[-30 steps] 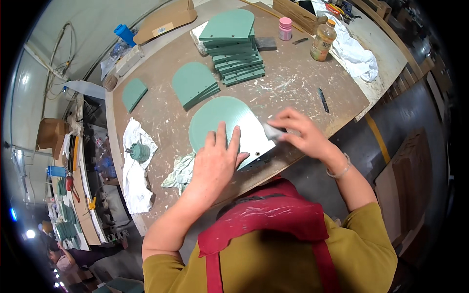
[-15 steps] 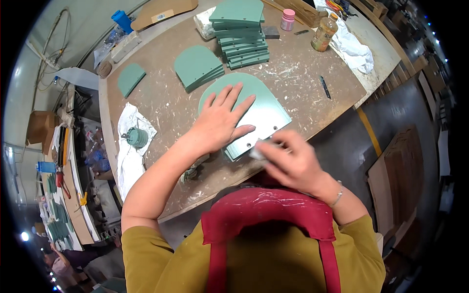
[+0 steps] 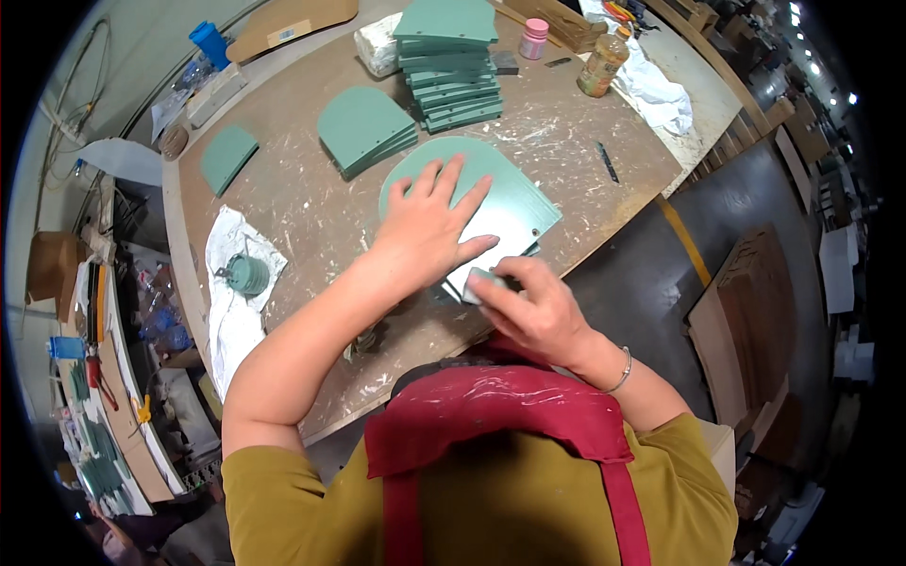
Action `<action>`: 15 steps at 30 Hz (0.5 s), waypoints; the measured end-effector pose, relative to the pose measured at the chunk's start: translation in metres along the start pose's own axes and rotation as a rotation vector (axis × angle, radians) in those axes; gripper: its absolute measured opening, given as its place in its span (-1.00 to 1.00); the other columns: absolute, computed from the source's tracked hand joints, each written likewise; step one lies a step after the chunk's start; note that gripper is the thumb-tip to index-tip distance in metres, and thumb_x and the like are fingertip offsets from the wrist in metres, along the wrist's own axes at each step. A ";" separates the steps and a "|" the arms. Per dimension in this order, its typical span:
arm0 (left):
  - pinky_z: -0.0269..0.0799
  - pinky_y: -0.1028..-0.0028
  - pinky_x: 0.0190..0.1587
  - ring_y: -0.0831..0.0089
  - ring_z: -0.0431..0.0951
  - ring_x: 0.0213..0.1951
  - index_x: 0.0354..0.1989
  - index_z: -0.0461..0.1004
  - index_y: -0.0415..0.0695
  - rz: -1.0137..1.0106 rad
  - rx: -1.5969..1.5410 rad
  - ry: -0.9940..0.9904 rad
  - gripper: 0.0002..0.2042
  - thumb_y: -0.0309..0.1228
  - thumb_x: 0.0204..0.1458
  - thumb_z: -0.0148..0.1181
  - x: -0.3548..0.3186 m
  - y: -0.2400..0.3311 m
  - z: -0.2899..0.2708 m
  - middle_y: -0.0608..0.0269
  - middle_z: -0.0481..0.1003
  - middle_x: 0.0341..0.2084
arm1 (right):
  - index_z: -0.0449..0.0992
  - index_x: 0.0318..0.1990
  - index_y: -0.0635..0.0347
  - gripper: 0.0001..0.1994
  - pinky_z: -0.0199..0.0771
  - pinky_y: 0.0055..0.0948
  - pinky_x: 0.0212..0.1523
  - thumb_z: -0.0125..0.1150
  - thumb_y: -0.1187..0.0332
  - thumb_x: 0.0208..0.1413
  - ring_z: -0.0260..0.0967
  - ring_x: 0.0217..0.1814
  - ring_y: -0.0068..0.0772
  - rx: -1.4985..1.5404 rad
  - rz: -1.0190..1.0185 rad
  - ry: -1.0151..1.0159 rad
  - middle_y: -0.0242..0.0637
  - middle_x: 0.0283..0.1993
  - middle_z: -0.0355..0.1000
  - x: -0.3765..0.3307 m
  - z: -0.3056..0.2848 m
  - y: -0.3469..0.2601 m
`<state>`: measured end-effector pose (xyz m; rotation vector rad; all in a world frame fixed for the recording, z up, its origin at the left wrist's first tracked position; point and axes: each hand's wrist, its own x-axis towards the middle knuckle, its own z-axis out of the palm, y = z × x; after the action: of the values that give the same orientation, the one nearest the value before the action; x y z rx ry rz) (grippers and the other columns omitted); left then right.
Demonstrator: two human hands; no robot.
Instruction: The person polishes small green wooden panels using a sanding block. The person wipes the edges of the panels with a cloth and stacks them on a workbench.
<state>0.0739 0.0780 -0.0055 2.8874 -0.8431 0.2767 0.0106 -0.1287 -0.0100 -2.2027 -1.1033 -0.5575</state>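
On the table before me lies a small stack of green painted panels (image 3: 517,201), rounded at the far end and straight at the near edge. My left hand (image 3: 427,224) is spread flat on the top panel, its fingers apart. At the near edge, my right hand (image 3: 543,307) pinches a small pale grey-green pad (image 3: 479,282) against the panel's corner. One dark hole shows in the panel near that edge. My right fingers partly hide the pad, and its exact kind is unclear.
Beyond stand a tall stack of green panels (image 3: 448,71) and a lower one (image 3: 363,127). One panel (image 3: 227,158) lies far left. A green-stained tin (image 3: 248,274) sits on a white cloth (image 3: 226,325). A bottle (image 3: 602,66), a pink jar (image 3: 533,40) and a dark knife-like tool (image 3: 607,162) lie right.
My right hand has moved left along the near edge with the pad, onto the panel's corner. My left hand stays spread on the panel. The whole view has shifted slightly.
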 end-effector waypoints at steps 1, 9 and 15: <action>0.14 -0.06 0.26 -0.03 0.16 0.36 0.40 0.24 0.04 -0.011 0.012 -0.007 -0.32 0.14 0.18 0.03 -0.002 0.000 0.000 -0.11 0.16 0.37 | 0.57 0.02 0.17 -0.57 0.51 -0.24 -0.19 0.38 0.50 -0.09 0.42 -0.17 -0.09 -0.039 0.032 0.007 -0.08 -0.12 0.39 -0.004 -0.005 0.008; 0.12 -0.06 0.28 -0.02 0.16 0.36 0.39 0.24 0.06 -0.026 0.020 -0.019 -0.34 0.14 0.19 0.02 -0.004 0.003 -0.002 -0.13 0.16 0.37 | 0.55 0.06 0.22 -0.65 0.45 -0.38 -0.20 0.29 0.57 0.08 0.40 -0.18 -0.30 -0.055 0.479 0.279 -0.20 -0.10 0.35 -0.023 -0.044 0.093; 0.19 0.06 0.28 -0.05 0.26 0.30 0.29 0.34 0.00 -0.070 -0.211 0.083 -0.48 -0.16 0.16 0.20 -0.035 -0.018 -0.025 0.06 0.26 0.33 | 0.54 0.07 0.21 -0.67 0.32 -0.58 -0.16 0.27 0.53 0.12 0.33 -0.13 -0.53 0.215 0.540 0.226 -0.31 -0.06 0.39 0.006 -0.067 0.067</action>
<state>0.0516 0.1155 0.0107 2.6835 -0.7090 0.2808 0.0621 -0.2023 0.0200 -2.0660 -0.4006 -0.4106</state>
